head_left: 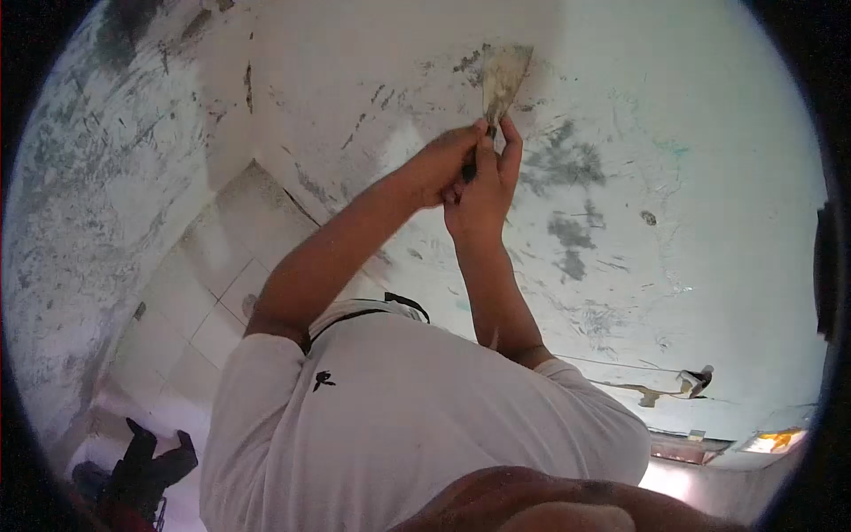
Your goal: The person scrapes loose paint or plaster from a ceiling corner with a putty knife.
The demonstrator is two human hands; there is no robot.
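Observation:
A scraper (505, 78) with a broad, paint-smeared blade points upward against the scuffed wall (612, 222). Its dark handle sits between my two hands. My left hand (450, 164) is closed around the handle from the left side, its fingers partly hidden behind the other hand. My right hand (486, 191) grips the same handle from the right, with fingers running up toward the base of the blade. Dark grey patches and scrape marks cover the wall around the blade.
Pale tiles (208, 301) and a second rough wall (97, 186) lie to the left, meeting in a corner. An opening with wires (696, 381) is at lower right. Another person's dark-clothed legs (146, 474) show at lower left. Something dark (825, 270) stands at the right edge.

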